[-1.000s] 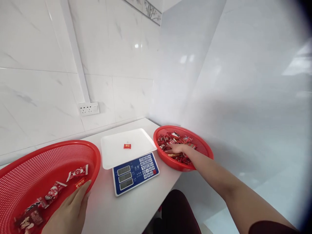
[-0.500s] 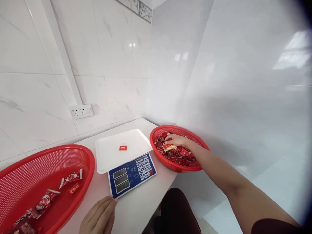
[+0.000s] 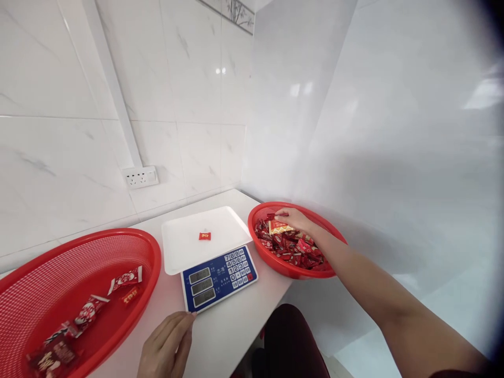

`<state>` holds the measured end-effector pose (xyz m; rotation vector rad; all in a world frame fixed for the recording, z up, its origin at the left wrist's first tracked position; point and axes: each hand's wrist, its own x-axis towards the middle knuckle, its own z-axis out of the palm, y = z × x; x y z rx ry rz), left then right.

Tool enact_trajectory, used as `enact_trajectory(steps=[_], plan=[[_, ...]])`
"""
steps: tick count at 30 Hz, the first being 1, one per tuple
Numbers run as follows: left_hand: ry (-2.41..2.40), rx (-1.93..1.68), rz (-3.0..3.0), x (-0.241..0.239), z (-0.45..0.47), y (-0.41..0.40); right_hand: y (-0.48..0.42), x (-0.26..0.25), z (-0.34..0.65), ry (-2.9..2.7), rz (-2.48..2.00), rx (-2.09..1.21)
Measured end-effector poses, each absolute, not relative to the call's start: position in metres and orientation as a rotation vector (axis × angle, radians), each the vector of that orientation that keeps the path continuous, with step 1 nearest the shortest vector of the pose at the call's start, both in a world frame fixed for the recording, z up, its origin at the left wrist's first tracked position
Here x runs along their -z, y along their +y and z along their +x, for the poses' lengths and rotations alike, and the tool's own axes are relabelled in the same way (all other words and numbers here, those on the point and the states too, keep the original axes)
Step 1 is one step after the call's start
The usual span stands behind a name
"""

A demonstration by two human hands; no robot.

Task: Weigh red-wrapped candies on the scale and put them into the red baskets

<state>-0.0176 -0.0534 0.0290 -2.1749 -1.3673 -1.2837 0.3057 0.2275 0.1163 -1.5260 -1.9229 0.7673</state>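
Note:
My right hand [image 3: 292, 218] is inside the right red basket [image 3: 271, 263], over a heap of wrapped candies [image 3: 289, 251]. Its fingers are pinched on a wrapped candy, partly hidden by the fingertips. A red-and-yellow packet [image 3: 280, 228] lies right under those fingers. My left hand [image 3: 167, 344] is low at the front, thumb and forefinger closed at the near corner of a digital scale [image 3: 218, 281]. One small red candy [image 3: 205, 236] sits on the scale's white tray [image 3: 183, 252].
The left red basket [image 3: 151, 244] contains several packets, among them a red-and-white one [image 3: 90, 313] and a dark red one [image 3: 55, 358]. Both baskets stand on a white table [image 3: 232, 325] against tiled walls. A power socket [image 3: 140, 177] is on the left wall.
The view has shifted slightly left. My right hand has lifted a little and its fingers have drawn together, while the red-and-yellow packet has turned and moved up. The left hand stays at the scale corner.

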Motion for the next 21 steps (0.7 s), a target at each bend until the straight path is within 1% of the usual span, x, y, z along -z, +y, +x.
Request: enact_trajectory(steps=[3, 6, 11, 15, 21], plan=[[-1.447, 1.290, -2.184, -0.029, -0.014, -0.054, 0.225, -0.122, 0.268, -1.968, -1.388, -0.739], [-1.519, 1.279, -2.196, -0.029, -0.014, -0.054, 0.221, -0.122, 0.217, -2.046, -1.260, -0.781], [-1.599, 1.276, -2.226, -0.025, -0.016, -0.055, 0.217, -0.116, 0.146, -2.066, -1.199, -0.835], [-1.657, 1.289, -2.242, -0.022, -0.017, -0.055, 0.219, -0.107, 0.128, -2.096, -1.228, -0.819], [-1.659, 1.290, -2.252, -0.023, -0.016, -0.056, 0.220, -0.099, 0.138, -2.242, -1.262, -0.784]])
